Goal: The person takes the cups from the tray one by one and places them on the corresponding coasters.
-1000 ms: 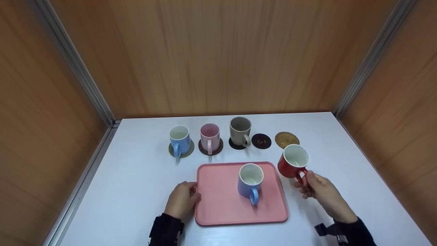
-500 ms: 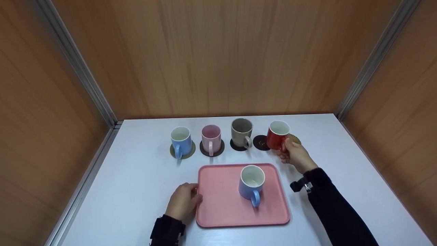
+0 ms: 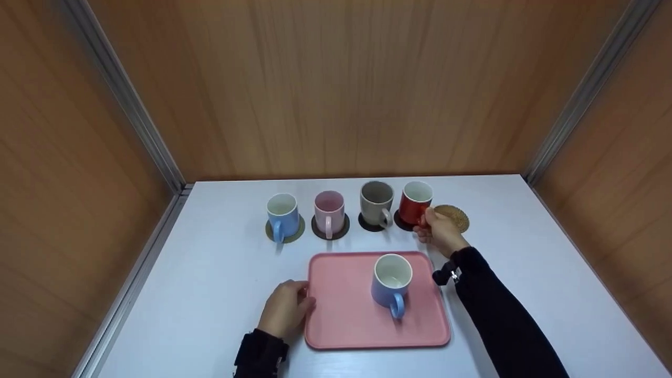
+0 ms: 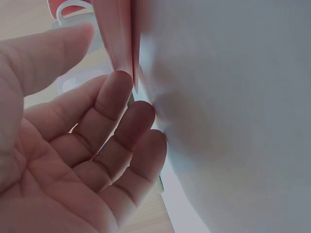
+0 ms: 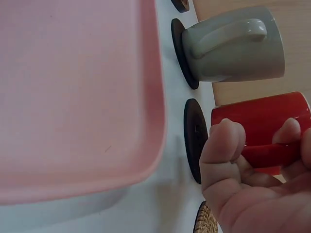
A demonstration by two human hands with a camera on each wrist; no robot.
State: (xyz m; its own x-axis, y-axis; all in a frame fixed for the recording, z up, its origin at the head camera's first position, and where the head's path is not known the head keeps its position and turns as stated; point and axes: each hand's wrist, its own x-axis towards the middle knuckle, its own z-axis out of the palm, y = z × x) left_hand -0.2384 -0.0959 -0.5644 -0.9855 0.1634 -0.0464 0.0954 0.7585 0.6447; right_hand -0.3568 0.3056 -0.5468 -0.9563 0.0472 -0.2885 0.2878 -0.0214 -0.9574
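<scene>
By its handle, my right hand (image 3: pixel 440 231) grips a red mug (image 3: pixel 415 206) with a white inside. The mug is upright over a dark round coaster (image 5: pixel 194 138); in the right wrist view a narrow gap shows between its base and the coaster. My left hand (image 3: pixel 284 310) lies at the left edge of a pink tray (image 3: pixel 341 325). In the left wrist view its loosely bent fingers (image 4: pixel 116 97) touch the rim and the table, with the thumb apart. A blue mug (image 3: pixel 389 291) stands on the tray, handle toward me.
Behind the tray stand another blue mug (image 3: pixel 284 216), a pink mug (image 3: pixel 329 212) and a grey mug (image 3: pixel 376 203), each on a coaster. A woven tan coaster (image 3: pixel 455 218) lies right of the red mug. Wooden panels (image 3: pixel 336 89) enclose the white table (image 3: pixel 210 273).
My right hand has carried the red mug from beside the tray's right edge, back and to the left, over the dark coaster. My left hand has stayed at the tray's edge.
</scene>
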